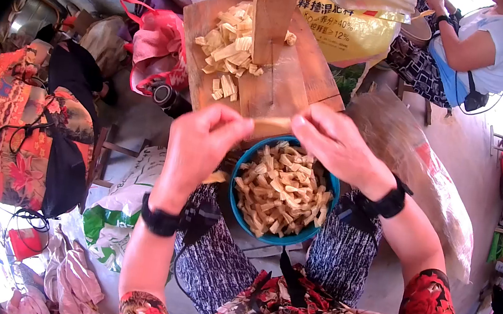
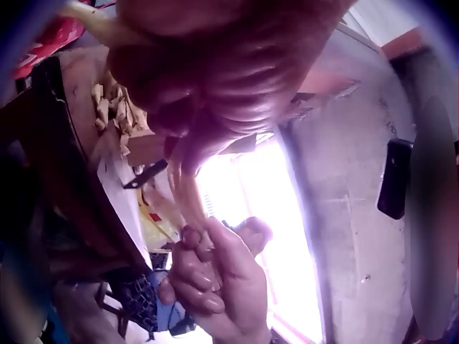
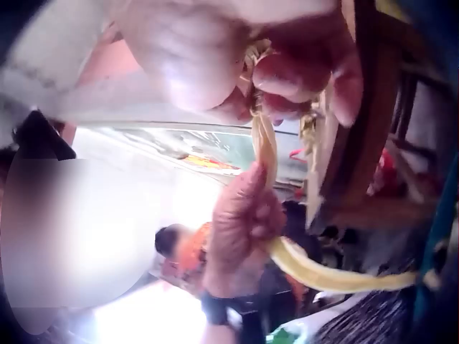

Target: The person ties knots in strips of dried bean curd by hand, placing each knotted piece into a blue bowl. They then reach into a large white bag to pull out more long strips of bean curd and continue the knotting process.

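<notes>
A pale yellow strip (image 1: 272,121) stretches between the two hands, above the near edge of a wooden board (image 1: 326,85). The left hand (image 1: 191,148) pinches one end, and a long tail of the strip (image 3: 323,276) hangs from that hand in the right wrist view. At the other end the right hand (image 1: 346,148) grips the strip with curled fingers; crumpled folds show between them in the right wrist view. Just below, a blue bowl (image 1: 236,204) between the knees holds many short cut pieces (image 1: 284,190). More pieces (image 1: 233,39) lie on the board beside an upright wooden block (image 1: 272,22).
A dark bottle (image 1: 170,101) and a pink bag (image 1: 159,47) stand left of the board. A yellow printed sack (image 1: 346,32) lies behind it, and a clear plastic sack (image 1: 418,161) at the right. Another person (image 1: 472,53) sits at the upper right. A dark flat blade (image 2: 145,174) shows near the board.
</notes>
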`<state>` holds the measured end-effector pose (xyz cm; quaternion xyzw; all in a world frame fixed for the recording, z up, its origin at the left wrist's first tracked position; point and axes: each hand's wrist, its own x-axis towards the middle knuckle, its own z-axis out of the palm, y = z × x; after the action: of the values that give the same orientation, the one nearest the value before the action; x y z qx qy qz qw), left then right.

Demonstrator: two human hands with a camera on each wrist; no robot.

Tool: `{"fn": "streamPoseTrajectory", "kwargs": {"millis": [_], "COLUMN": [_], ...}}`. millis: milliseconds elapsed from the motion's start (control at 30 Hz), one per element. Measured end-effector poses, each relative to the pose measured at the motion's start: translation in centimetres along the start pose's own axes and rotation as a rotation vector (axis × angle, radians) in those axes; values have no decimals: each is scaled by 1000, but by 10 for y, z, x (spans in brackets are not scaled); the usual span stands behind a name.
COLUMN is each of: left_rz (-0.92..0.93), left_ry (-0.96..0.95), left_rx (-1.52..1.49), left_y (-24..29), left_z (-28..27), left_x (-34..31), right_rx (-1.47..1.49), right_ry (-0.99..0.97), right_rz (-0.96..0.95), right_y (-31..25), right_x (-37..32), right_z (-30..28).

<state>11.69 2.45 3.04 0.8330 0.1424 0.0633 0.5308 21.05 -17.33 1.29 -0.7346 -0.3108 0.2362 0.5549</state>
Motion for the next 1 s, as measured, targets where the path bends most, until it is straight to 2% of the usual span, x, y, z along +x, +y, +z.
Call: {"fn": "streamPoseTrajectory", "kwargs": {"millis": [33, 133, 167, 200, 233, 300, 367, 433, 500, 533, 567, 633, 667, 700, 767, 800, 833, 900, 933, 967, 1000], "left_rz": [25, 100, 134, 52, 66, 103, 3, -123, -233, -272, -209, -169, -230, -198, -255, -216, -296, -85, -51, 159, 57], "left_ry": [45, 186, 231, 195, 237, 318, 156, -64, -206, -288, -368, -388, -430, -472, -442, -440, -458, -488, -429, -339, -293], "left_rx": [36, 235, 310, 325, 310, 281, 2, -329, -384, -432, -471, -546, -590, -500, -408, -527, -552, -196, -104, 61, -100], "left_y": [-5, -15, -20, -17, -20, -22, -9, 14, 41, 47, 45, 45, 40, 39, 32, 32, 31, 47, 47, 54, 58], "left_z": [1, 17, 22, 25, 24, 20, 14, 19, 20, 17, 11, 2, -3, -5, 2, 9, 11, 19, 24, 27, 26], "left_x": [14, 40, 46, 48, 47, 45, 26, 2, -22, -34, -47, -74, -86, -91, -89, -89, -88, -92, -98, -103, -108], "right_rx": [-261, -581, -653, -723, -797, -713, -664, -296, 240, 347, 539, 648, 677, 685, 637, 603, 350, 2, 74, 146, 217], "right_ry": [135, 424, 410, 395, 382, 387, 370, 228, 225, 249, 303, 355, 395, 407, 423, 365, 257, 19, 72, 127, 185], "right_rz": [-132, -372, -291, -206, -132, -162, -269, -187, -71, -81, -7, 11, 23, 6, -118, -195, -346, -449, -331, -213, -95], "right_y": [3, 20, 19, 18, 15, 14, 4, -11, -21, -22, -30, -28, -31, -35, -54, -59, -65, -83, -80, -72, -61], "right_x": [11, 37, 39, 39, 39, 28, 10, -7, -24, -30, -40, -52, -58, -65, -84, -98, -111, -132, -137, -139, -141], "right_z": [1, 6, 7, 9, 9, 1, -3, 8, 21, 20, 16, 0, -6, -8, 3, 13, 17, 21, 26, 32, 37]}}
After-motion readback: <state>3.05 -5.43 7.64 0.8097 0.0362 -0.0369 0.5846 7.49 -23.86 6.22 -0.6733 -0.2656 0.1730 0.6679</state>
